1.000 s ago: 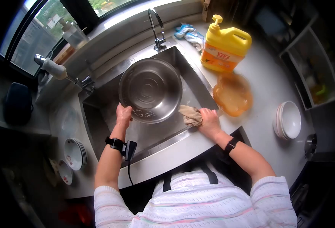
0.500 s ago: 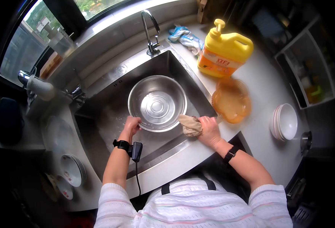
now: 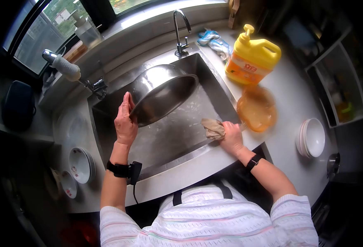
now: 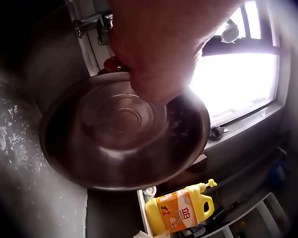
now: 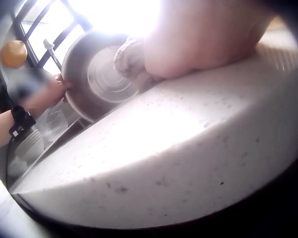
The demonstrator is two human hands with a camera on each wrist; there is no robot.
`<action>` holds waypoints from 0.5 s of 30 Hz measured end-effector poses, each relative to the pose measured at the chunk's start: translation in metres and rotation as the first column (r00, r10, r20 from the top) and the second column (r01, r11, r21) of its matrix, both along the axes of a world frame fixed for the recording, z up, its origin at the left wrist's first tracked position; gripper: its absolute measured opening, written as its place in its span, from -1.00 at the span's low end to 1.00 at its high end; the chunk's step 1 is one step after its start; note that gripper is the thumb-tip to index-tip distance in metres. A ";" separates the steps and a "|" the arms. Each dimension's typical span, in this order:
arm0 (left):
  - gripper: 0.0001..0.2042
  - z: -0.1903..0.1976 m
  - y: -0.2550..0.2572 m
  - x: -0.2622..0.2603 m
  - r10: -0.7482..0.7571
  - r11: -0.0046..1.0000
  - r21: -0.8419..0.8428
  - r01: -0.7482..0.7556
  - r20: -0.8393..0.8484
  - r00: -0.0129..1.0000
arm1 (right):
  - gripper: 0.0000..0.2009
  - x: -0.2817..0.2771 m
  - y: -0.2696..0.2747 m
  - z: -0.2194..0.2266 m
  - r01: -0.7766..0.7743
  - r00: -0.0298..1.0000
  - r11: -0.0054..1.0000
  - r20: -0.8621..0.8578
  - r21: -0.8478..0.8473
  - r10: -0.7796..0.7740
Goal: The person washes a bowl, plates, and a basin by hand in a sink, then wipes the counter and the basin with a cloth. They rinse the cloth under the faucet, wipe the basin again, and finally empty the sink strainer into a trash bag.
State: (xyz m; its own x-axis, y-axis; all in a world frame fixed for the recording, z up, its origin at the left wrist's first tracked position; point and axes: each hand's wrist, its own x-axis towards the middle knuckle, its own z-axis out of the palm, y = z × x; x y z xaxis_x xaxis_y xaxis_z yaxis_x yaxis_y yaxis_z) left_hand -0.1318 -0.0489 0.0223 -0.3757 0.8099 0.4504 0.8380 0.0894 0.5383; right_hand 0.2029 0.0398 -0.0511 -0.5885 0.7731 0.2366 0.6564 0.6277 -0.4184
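Note:
Over the sink [image 3: 177,136], my left hand [image 3: 126,119] grips the near-left rim of a round stainless steel basin [image 3: 167,101]. The basin is tipped steeply on its side, its mouth facing toward me and to the right. The left wrist view looks into the basin [image 4: 124,166], whose bottom has ringed circles, with the hand [image 4: 159,54] at its rim. My right hand [image 3: 232,139] holds a crumpled beige cloth [image 3: 212,129] at the sink's front right edge. The cloth [image 5: 131,62] overlaps the basin in the right wrist view.
A yellow pump jug [image 3: 251,61] stands right of the sink, with an amber scalloped bowl [image 3: 256,109] before it. White bowls [image 3: 313,138] sit farther right; stacked plates [image 3: 80,164] are at left. Two taps, one a slim faucet [image 3: 179,33], rise behind the sink.
The basin, lower and facing upward half a second ago, is now raised and tipped on its side. My left hand has moved up with it. My right hand keeps its grip on the cloth.

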 end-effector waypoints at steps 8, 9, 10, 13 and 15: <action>-0.58 -0.037 -0.053 -0.007 0.320 0.947 -0.273 -0.167 0.782 0.535 | -0.72 0.002 0.002 -0.009 -0.022 0.998 1.000 -0.050 0.012 0.023; -0.67 -0.041 -0.061 -0.008 0.416 0.909 -0.370 -0.191 0.807 0.419 | -0.71 0.002 0.003 -0.009 -0.012 0.998 1.000 -0.054 -0.001 0.012; -0.76 -0.045 -0.072 -0.012 0.477 0.879 -0.446 -0.168 0.816 0.327 | -0.72 0.001 0.003 -0.004 0.001 1.000 0.999 -0.010 -0.044 -0.001; -0.86 -0.060 -0.111 -0.025 0.438 0.891 -0.419 -0.176 0.896 0.080 | -0.74 -0.014 0.029 0.029 -0.090 0.996 0.823 -0.063 -0.560 0.066; -0.86 -0.067 -0.123 -0.031 0.412 0.897 -0.402 -0.186 0.911 0.020 | -0.75 -0.045 0.041 0.076 -0.138 0.986 0.847 0.011 -0.513 0.167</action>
State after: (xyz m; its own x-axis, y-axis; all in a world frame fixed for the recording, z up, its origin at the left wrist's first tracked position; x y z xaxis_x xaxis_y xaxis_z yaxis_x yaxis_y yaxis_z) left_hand -0.1629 -0.1715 -0.0444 -0.6010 0.4986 -0.6246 -0.5283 0.3386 0.7786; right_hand 0.1583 0.0807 0.0249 -0.7091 0.6761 -0.2002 0.6007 0.4305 -0.6737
